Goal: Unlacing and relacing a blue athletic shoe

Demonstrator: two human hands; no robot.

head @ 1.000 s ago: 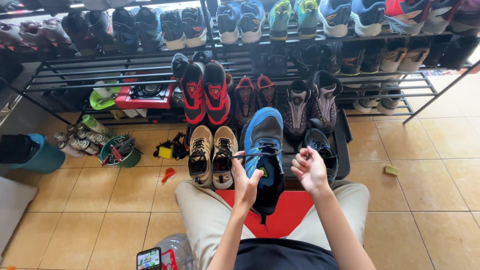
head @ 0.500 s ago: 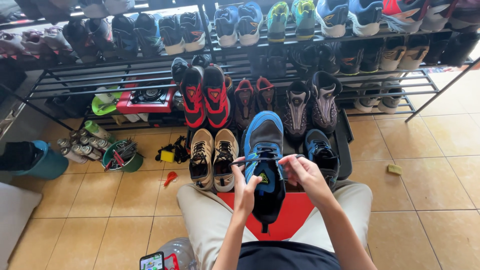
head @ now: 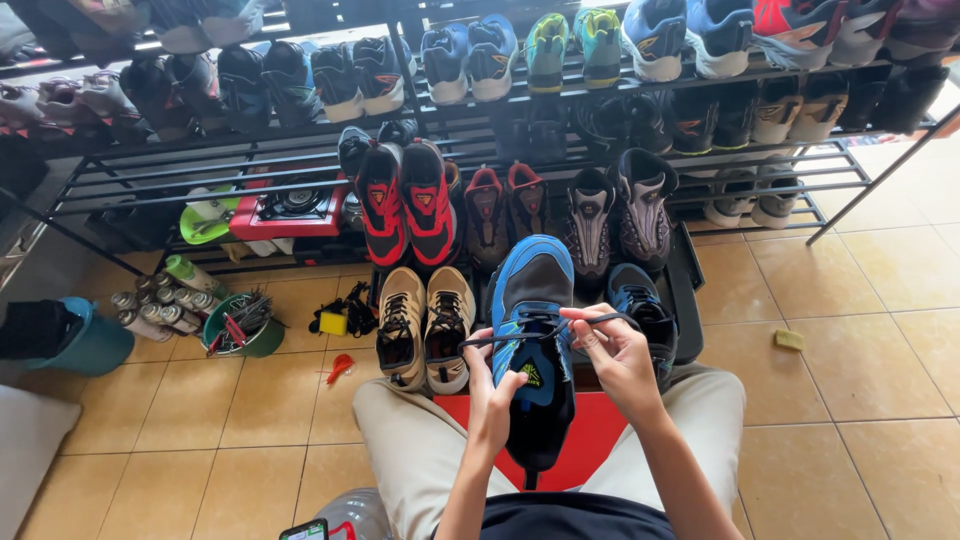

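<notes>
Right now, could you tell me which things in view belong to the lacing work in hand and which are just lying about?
In hand:
left hand
right hand
blue shoe
dark lace

Lying about:
tan pair
red pair
green tub of tools
teal bucket
yellow sponge

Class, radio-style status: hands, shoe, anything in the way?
Left hand grips blue shoe. Right hand pinches dark lace, pulled across. Tan pair beside, apart; nothing blocking.
</notes>
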